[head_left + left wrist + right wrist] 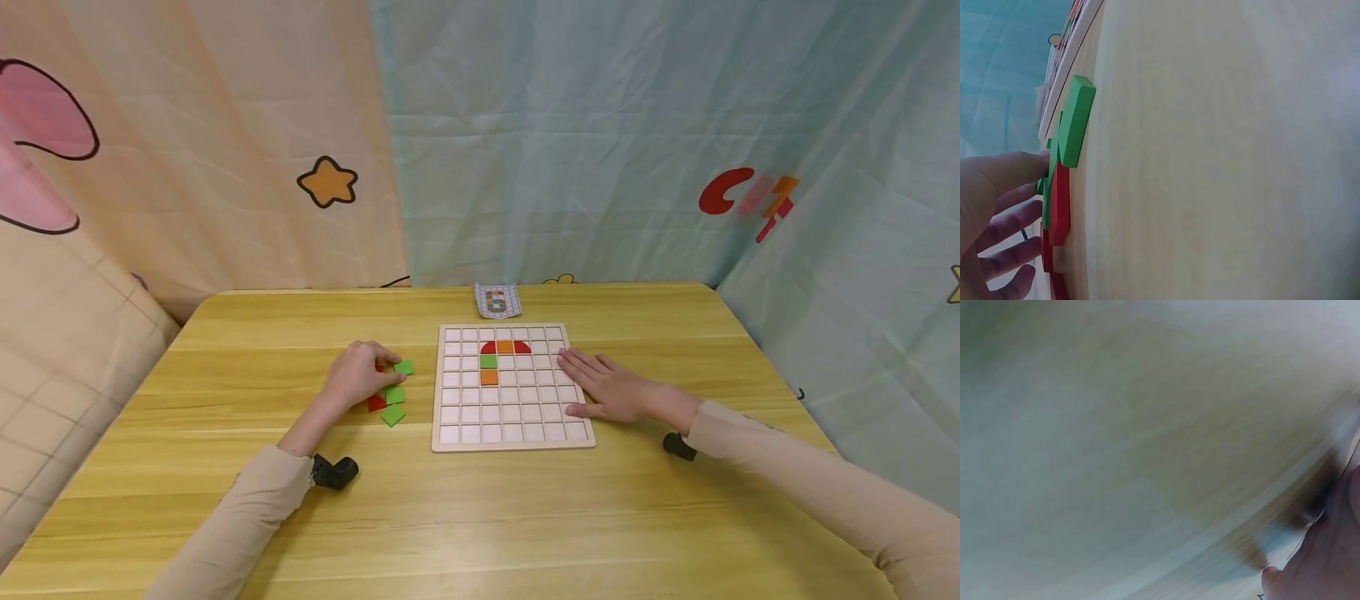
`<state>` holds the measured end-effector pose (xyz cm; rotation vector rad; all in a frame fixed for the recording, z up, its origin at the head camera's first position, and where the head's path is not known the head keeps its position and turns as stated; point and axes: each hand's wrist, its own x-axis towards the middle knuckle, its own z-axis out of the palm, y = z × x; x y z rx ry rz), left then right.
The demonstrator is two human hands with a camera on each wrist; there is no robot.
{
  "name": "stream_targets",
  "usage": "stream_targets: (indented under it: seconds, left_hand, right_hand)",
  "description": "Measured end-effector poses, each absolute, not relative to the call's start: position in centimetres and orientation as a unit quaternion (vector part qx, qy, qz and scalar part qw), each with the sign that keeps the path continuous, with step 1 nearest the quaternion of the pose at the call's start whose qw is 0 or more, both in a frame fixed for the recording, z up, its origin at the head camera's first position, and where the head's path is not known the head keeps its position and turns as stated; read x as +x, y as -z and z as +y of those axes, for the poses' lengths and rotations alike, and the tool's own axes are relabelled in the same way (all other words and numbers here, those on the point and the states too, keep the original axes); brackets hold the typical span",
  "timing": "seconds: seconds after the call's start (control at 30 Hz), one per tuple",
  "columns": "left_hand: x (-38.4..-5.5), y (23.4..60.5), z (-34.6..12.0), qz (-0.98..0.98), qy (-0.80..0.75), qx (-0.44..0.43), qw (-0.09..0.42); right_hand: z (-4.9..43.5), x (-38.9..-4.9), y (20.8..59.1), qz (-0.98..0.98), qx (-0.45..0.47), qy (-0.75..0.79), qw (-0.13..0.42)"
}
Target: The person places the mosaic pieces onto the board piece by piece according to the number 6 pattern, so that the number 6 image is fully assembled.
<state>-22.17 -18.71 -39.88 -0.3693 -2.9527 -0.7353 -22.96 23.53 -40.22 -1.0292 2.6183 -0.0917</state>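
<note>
My left hand (354,375) is over a small group of loose tiles left of the board. Its thumb and index fingertip stand at opposite sides of a green square tile (405,367), pinching it at the table; the other fingers are spread loosely in the left wrist view. Closer to me lie more green tiles (393,415) and red tiles (377,403), partly covered by the hand. My right hand (611,390) rests flat with straight fingers on the right edge of the white grid board (501,414). Red, orange (489,377) and green tiles sit in some of its squares.
Behind the board lies a small pattern card (498,301) showing a coloured figure on a grid. A black wrist device (335,472) is below the left forearm, and another black device (678,447) is below the right. Printed curtains (555,150) hang behind the wooden table (510,525).
</note>
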Motion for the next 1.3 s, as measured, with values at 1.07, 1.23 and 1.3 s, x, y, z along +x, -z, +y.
stream_targets:
  seconds: [1.07,1.23,1.3]
  left_hand:
    - [-22.4,38.8,-14.3,-0.962,0.237,-0.124,0.044]
    - [-22.7,38.8,-13.0,-0.96,0.24,-0.133,0.046]
    - [-22.7,38.7,-12.4,-0.959,0.242,-0.139,0.048]
  right_hand:
    - [24.1,-23.1,41.0,0.917,-0.367,0.051,0.144]
    - [24.0,-23.2,40.9,0.92,-0.358,0.045,0.154]
    - [23.9,-23.2,40.8,0.92,-0.356,0.041,0.157]
